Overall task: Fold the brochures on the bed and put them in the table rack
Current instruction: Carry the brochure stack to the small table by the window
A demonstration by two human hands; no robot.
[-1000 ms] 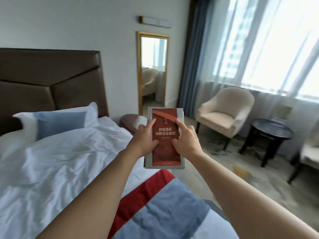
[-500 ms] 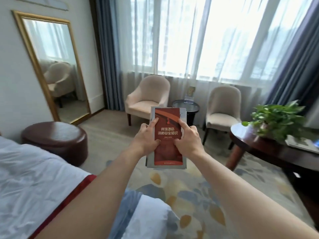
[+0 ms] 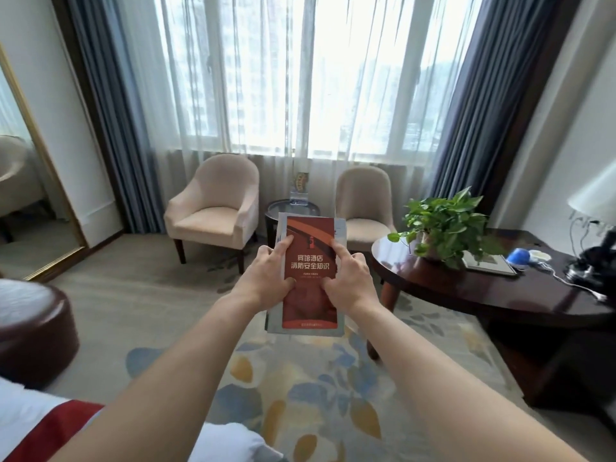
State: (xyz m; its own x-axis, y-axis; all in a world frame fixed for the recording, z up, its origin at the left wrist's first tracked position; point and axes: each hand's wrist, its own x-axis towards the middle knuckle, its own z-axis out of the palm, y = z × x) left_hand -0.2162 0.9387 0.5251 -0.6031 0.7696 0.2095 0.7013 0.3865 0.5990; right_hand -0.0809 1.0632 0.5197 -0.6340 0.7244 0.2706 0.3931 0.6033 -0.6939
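1. The folding looks done: the brochures point(image 3: 308, 275) form a closed, stacked bundle, red cover on top, held out in front of the chest, off the bed point(image 3: 40, 425).
2. The left hand point(image 3: 266, 278) grips the bundle's left edge, fingers curled behind and thumb on the cover; the right hand point(image 3: 348, 278) pinches the right edge the same way.
3. Still to do: carry the bundle to the clear rack point(image 3: 299, 195) on the small round table point(image 3: 283, 206) between the armchairs, and slot it in.

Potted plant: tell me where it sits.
Head view, right of centre: the potted plant stands on the dark wooden table, right of the brochures held in both hands.
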